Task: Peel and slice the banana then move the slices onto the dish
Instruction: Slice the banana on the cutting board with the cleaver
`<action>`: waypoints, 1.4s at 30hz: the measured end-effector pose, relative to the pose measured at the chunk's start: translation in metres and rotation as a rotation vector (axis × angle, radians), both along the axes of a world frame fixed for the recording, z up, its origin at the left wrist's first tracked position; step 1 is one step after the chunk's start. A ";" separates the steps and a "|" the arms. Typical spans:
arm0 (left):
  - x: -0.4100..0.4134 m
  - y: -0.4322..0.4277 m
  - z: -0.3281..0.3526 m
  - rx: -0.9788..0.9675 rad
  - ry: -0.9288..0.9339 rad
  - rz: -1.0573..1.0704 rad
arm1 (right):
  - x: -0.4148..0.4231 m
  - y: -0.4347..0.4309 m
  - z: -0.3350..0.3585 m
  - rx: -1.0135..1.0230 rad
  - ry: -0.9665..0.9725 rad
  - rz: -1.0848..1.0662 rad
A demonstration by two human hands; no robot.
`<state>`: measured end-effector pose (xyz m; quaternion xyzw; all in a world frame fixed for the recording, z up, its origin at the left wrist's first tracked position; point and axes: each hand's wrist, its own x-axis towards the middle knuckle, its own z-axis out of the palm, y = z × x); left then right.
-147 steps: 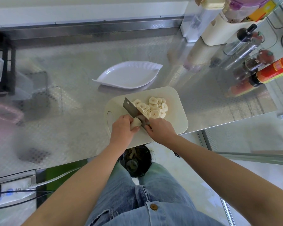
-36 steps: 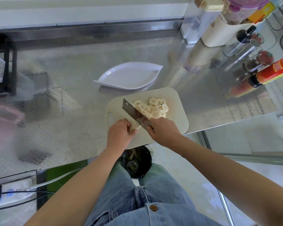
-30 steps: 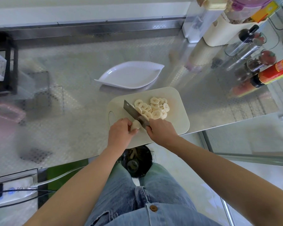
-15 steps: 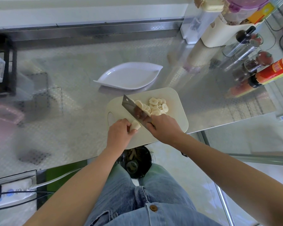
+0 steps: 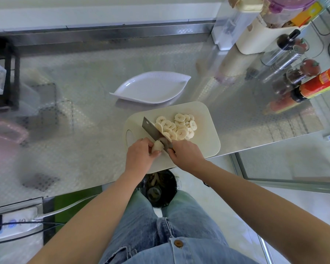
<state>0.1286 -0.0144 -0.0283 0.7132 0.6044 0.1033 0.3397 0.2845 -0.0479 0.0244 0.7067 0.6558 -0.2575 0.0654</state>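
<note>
Knife [image 5: 152,129] has come back down since half a second ago. It was lifted and tipped over the pile then, and now the blade sits on the cutting board [image 5: 204,141] right against the cut face of the banana stub [image 5: 157,145]. That stub is also a fair bit shorter than it was about five seconds back.

The left hand [image 5: 141,155] has its fingers curled round the stub and thumb tucked under, pinning it to the near left part of the board. The right hand [image 5: 187,155] is wrapped tight on the knife handle, which is mostly hidden by it.

Labels are no help. The bottle [image 5: 320,84] lying on its side at the right has a red and yellow label, but the print is too small to read. Same for the yellow box [image 5: 303,14] at the top right.

Counts: one knife, one board, one stub and one white leaf-shaped dish [image 5: 151,88]. The dish sits on the desk [image 5: 84,130] just beyond the board with nothing on it. The slices [image 5: 177,126] are all in one heap mid-board, just past the blade. Well over a dozen, but they overlap too much for an exact count.
</note>
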 end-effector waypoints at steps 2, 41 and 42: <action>0.001 0.000 0.000 -0.009 -0.005 0.004 | 0.000 -0.002 -0.005 0.000 0.004 -0.015; -0.001 0.000 0.000 0.031 0.001 -0.015 | 0.011 -0.001 0.020 0.089 0.009 0.012; -0.001 0.000 0.001 0.030 0.000 -0.013 | 0.012 -0.001 0.022 0.085 -0.002 0.029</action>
